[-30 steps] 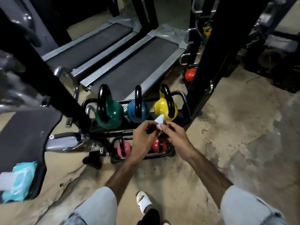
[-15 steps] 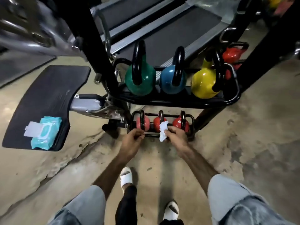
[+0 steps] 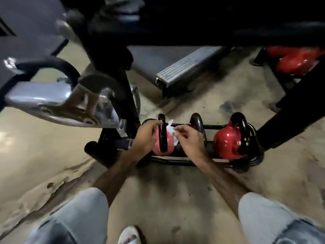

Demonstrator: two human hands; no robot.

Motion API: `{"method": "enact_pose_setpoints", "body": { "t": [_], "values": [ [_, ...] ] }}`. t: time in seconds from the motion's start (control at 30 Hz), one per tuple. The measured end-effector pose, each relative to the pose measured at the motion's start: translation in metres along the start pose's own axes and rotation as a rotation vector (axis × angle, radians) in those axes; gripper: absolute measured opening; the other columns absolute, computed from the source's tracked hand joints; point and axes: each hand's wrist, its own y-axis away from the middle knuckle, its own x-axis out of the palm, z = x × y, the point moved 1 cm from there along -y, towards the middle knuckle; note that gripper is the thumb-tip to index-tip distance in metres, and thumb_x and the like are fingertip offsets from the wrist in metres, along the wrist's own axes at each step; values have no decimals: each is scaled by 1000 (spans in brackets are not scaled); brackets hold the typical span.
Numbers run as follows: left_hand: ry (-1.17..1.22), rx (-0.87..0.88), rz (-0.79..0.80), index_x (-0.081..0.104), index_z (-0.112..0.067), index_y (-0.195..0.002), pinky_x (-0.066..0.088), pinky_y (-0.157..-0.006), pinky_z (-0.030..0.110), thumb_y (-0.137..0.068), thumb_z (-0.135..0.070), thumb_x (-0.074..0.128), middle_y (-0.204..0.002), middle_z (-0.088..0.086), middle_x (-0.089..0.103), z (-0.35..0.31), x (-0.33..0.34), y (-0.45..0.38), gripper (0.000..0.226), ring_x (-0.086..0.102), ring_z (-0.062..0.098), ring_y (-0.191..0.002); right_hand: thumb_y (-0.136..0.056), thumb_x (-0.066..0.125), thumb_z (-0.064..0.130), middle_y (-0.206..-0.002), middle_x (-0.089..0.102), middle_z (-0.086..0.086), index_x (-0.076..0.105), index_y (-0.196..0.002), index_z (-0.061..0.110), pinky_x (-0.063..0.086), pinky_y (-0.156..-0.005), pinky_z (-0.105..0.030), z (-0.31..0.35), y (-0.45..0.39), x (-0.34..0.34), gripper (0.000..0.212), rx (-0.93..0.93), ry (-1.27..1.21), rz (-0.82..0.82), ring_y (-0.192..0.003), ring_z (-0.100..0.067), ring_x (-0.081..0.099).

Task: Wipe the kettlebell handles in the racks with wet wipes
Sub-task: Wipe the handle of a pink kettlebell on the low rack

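Note:
A low black rack (image 3: 184, 162) on the floor holds three small kettlebells with black handles. The pink one (image 3: 168, 147) stands at the left, a red one (image 3: 226, 143) at the right, and the middle one (image 3: 196, 122) is mostly hidden behind my right hand. My left hand (image 3: 146, 136) reaches to the pink kettlebell's handle (image 3: 162, 134), fingertips at its left side. My right hand (image 3: 189, 140) pinches a crumpled white wet wipe (image 3: 170, 129) just right of that handle.
A chrome and black machine arm (image 3: 66, 101) overhangs the left. A treadmill end (image 3: 184, 71) lies behind the rack. A black post (image 3: 290, 110) slants at the right, with red kettlebells (image 3: 297, 60) beyond it. My knees and a white slipper (image 3: 130, 235) are on the bare concrete floor.
The view has dropped low and close to the bottom rack; the upper kettlebells left the frame. Both hands moved onto the pink kettlebell's handle, the wipe still in the right hand.

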Motion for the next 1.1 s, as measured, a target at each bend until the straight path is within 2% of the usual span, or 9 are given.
{"method": "enact_pose_setpoints", "body": {
  "t": [0.07, 0.17, 0.33, 0.47, 0.6, 0.7, 0.77, 0.9, 1.1],
  "values": [
    [-10, 83, -13, 65, -6, -117, 41, -94, 19, -87, 3, 52, -116, 7, 67, 31, 19, -17, 33, 61, 19, -107, -84, 73, 13, -92, 72, 4, 77, -96, 19, 52, -72, -18, -26, -6, 25, 14, -183, 30, -38, -76, -5, 66],
    [10, 163, 2, 64, -2, -118, 43, -100, 24, -84, -4, 66, -122, 12, 64, 58, 36, -36, 34, 60, 21, -114, -81, 74, 1, -94, 66, -3, 77, -97, 12, 46, -75, -6, -48, -19, 51, 20, -414, 81, -81, -82, -4, 60],
    [39, 178, 69, 60, 8, -119, 42, -99, 19, -80, 14, 60, -132, 21, 54, 90, 52, -53, 39, 53, 27, -124, -87, 68, 3, -97, 63, -4, 75, -99, 9, 43, -78, -5, -74, -17, 73, 16, -562, 155, -134, -85, -5, 59],
    [216, 66, 93, 53, 10, -125, 45, -103, 40, -81, 30, 39, -142, 15, 45, 92, 56, -45, 51, 49, 21, -122, -88, 64, -4, -89, 50, 5, 72, -100, -1, 37, -71, 2, -90, 22, 71, 15, -584, 236, -59, -77, 11, 52],
    [190, 61, 21, 59, 2, -123, 39, -109, 36, -88, 19, 42, -140, 9, 50, 97, 61, -49, 43, 45, 14, -130, -76, 74, -11, -87, 51, 3, 76, -89, 0, 38, -74, 1, -95, 17, 78, 17, -538, 126, -145, -83, 17, 51],
    [279, 16, 19, 62, 2, -119, 43, -106, 43, -89, 17, 45, -135, 10, 55, 99, 60, -54, 38, 50, 15, -125, -79, 72, -11, -87, 59, -1, 76, -91, 3, 44, -75, -7, -95, 16, 81, 19, -510, 44, -215, -84, 10, 57],
    [274, 27, 18, 63, 4, -117, 42, -107, 39, -90, 11, 50, -131, 13, 58, 99, 58, -55, 31, 52, 14, -123, -81, 72, -7, -88, 63, -3, 76, -91, 5, 46, -74, -11, -88, 5, 82, 16, -497, -3, -254, -82, 3, 60],
    [211, 85, 27, 65, 2, -115, 41, -101, 14, -90, 2, 58, -124, 11, 62, 93, 51, -58, 26, 54, 7, -113, -84, 71, 2, -89, 63, -1, 76, -91, 7, 48, -73, -13, -70, -13, 83, 10, -463, -37, -248, -80, -2, 60],
    [415, -18, 92, 60, 8, -118, 56, -80, 25, -88, 12, 54, -124, 10, 59, 92, 54, -62, 31, 60, 22, -104, -82, 70, -5, -89, 60, 2, 76, -95, 8, 52, -74, -20, -108, 30, 92, 19, -509, 12, -167, -82, -5, 61]
  ]
}}
